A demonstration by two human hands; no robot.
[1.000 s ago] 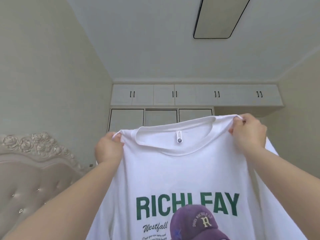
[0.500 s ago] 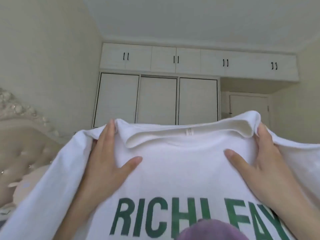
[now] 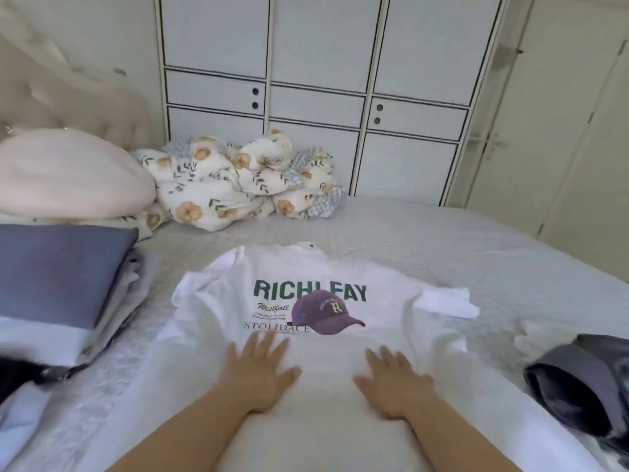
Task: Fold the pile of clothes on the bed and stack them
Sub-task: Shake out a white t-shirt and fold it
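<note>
Left hand (image 3: 260,373) is laid flat on the white T-shirt (image 3: 316,379), palm down, fingers straight and slightly spread; nothing is gripped. Right hand (image 3: 394,381) is laid flat on the same shirt just beside it, palm down, fingers straight; nothing is gripped either. Both hands are placed on the lower front of the shirt, below the print, with a gap of bare cloth between them.

The T-shirt is spread front-up on the bed (image 3: 442,240), collar pointed away from the person, near the middle of the mattress. Green lettering "RICHLFAY" and a purple cap graphic (image 3: 325,311) are seen across the chest, just ahead of the fingertips. The right-side sleeve (image 3: 446,303) is seen lying out flat; the left-side sleeve (image 3: 200,284) is bunched and partly doubled over.

A stack of folded clothes (image 3: 58,260) is seen on the left part of the bed, a blue-grey piece on top, paler pieces under it. Something black (image 3: 20,373) is seen at the left edge, too blurred to identify. A dark grey garment (image 3: 578,379) is lying crumpled at the right edge, apart from the shirt.

A floral quilt (image 3: 235,178) is bundled at the far side of the bed, with a pink pillow (image 3: 68,175) touching it on the left and a tufted headboard (image 3: 78,107) behind. White wardrobe doors (image 3: 316,97) are seen along the far wall.
</note>
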